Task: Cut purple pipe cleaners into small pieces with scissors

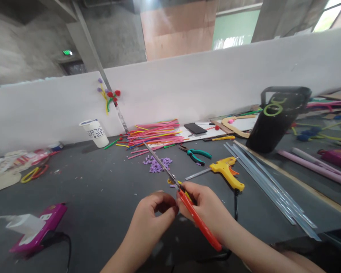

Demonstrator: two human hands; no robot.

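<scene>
My right hand [208, 204] is closed around red-handled scissors [197, 218], whose metal blades point up and away to the left. Beside it, my left hand [152, 214] has its thumb and fingertips curled together in a pinch, close to the scissor pivot. Whatever lies between those fingertips is hidden or too small to make out. Just beyond the blades is a small heap of cut purple pieces [158, 164]. A bit of yellow and purple material [172, 183] shows behind the scissors.
Pliers [197, 153] and a yellow glue gun [227, 172] lie to the right, near clear glue sticks [272, 189]. Pink stems [153, 132], a phone [195, 128] and a white cup [95, 133] are farther back. A black bottle [272, 125] stands right; a purple power strip [45, 227] lies left.
</scene>
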